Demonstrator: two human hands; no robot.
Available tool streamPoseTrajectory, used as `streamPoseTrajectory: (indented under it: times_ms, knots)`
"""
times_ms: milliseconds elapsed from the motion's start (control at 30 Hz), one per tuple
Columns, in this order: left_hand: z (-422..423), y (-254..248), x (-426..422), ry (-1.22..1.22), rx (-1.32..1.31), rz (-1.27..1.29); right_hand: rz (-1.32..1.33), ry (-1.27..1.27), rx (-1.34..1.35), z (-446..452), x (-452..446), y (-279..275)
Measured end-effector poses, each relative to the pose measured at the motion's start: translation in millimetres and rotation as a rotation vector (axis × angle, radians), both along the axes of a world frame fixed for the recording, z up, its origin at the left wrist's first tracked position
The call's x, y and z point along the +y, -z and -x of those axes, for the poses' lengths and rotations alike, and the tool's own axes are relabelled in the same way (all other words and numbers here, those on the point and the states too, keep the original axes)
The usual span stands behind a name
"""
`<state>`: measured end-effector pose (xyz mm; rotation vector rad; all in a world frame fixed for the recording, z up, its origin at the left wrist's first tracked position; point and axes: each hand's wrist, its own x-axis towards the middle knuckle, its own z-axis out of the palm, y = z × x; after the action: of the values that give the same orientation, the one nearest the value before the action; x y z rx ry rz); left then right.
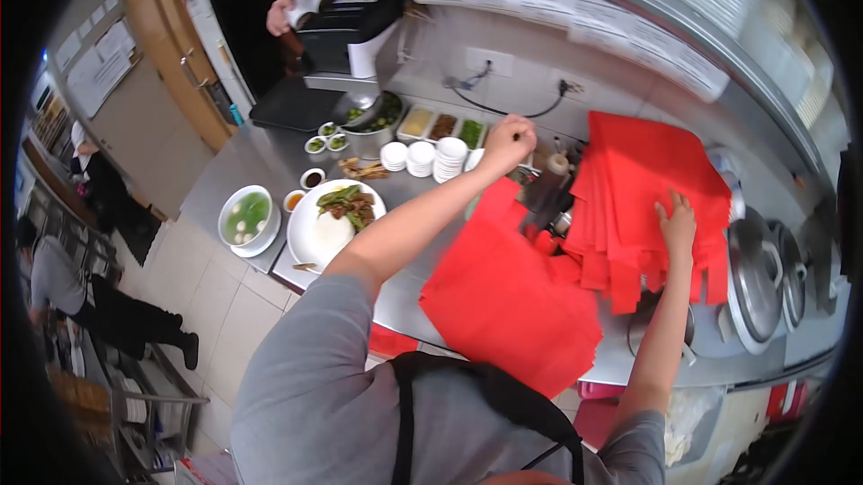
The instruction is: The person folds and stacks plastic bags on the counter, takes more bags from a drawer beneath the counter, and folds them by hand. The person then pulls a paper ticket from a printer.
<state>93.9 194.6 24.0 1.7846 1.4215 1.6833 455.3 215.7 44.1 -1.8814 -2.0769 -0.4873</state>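
Note:
My left hand is raised over the back of the counter, fingers curled closed. Something small and dark shows at the fingers, too small to name. Below it are stacked small white dishes and a bottle. My right hand lies with fingers spread on a thick stack of red cloth bags, whose cut handles hang toward me. Nearer my body, another pile of red bags lies across the counter's front edge.
On the left stand a plate of rice, meat and greens, a soup bowl and sauce cups. Behind are a topping tray and a printer with another person's hand. Pot lids lean right. A co-worker stands far left.

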Motion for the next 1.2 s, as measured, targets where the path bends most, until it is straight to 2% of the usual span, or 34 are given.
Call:
streamPoseTrajectory:
  times_ms: [67, 133, 200, 233, 300, 333, 367, 433, 500, 533, 567, 600, 667, 700, 833, 900, 933, 1000, 1033, 1100, 1200]
  knots:
    - [51, 0, -37, 0.177, -0.108, 0.002, -0.128, -0.418, 0.344, 57, -7, -22]
    - [89, -3, -71, 0.088, -0.130, -0.067, -0.088, -0.724, 0.500, 142, -30, -48]
    - [119, -17, -111, 0.098, -0.193, -0.044, 0.106, -0.865, 0.642, 223, -52, -65]
    - [131, -23, -131, 0.113, -0.265, -0.019, 0.090, -1.002, 0.647, 262, -55, -68]
    - [156, -29, -166, 0.097, -0.288, -0.018, 0.316, -1.174, 0.918, 344, -52, -69]
    - [167, -29, -183, 0.083, -0.315, -0.010, 0.311, -1.239, 1.001, 387, -48, -72]
    - [186, -25, -204, 0.055, -0.327, -0.007, 0.428, -1.338, 1.201, 458, -51, -94]
    - [204, -13, -230, 0.011, -0.321, 0.012, 0.446, -1.327, 1.514, 528, -51, -112]
    - [211, -12, -253, 0.006, -0.388, 0.010, 0.592, -1.230, 1.704, 580, -44, -131]
    - [216, -12, -262, 0.005, -0.424, 0.022, 0.585, -1.227, 1.709, 601, -32, -139]
    - [220, -11, -267, 0.012, -0.420, 0.025, 0.607, -1.178, 1.824, 621, -17, -144]
    - [224, -9, -272, 0.016, -0.480, 0.026, 0.630, -1.124, 1.938, 634, -8, -148]
    - [232, -8, -280, 0.024, -0.547, 0.039, 0.741, -0.935, 1.979, 639, -9, -168]
    - [236, -8, -282, 0.046, -0.553, 0.053, 0.714, -0.869, 1.986, 635, -24, -176]
    - [254, -7, -275, 0.105, -0.633, 0.114, 0.703, -0.773, 2.148, 632, -23, -177]
    - [259, -11, -264, 0.132, -0.659, 0.123, 0.430, -0.659, 2.060, 622, -18, -174]
    - [259, -11, -261, 0.141, -0.664, 0.133, 0.314, -0.766, 2.116, 612, -19, -168]
    - [254, -13, -254, 0.139, -0.651, 0.109, 0.382, -0.769, 2.246, 587, -30, -163]
    - [250, -13, -252, 0.168, -0.666, 0.109, 0.364, -0.753, 2.247, 576, -33, -152]
    - [239, -9, -242, 0.228, -0.698, 0.137, 0.232, -1.069, 2.195, 546, -42, -130]
    - [219, 5, -221, 0.351, -0.719, 0.196, 0.162, -1.106, 2.138, 490, -77, -101]
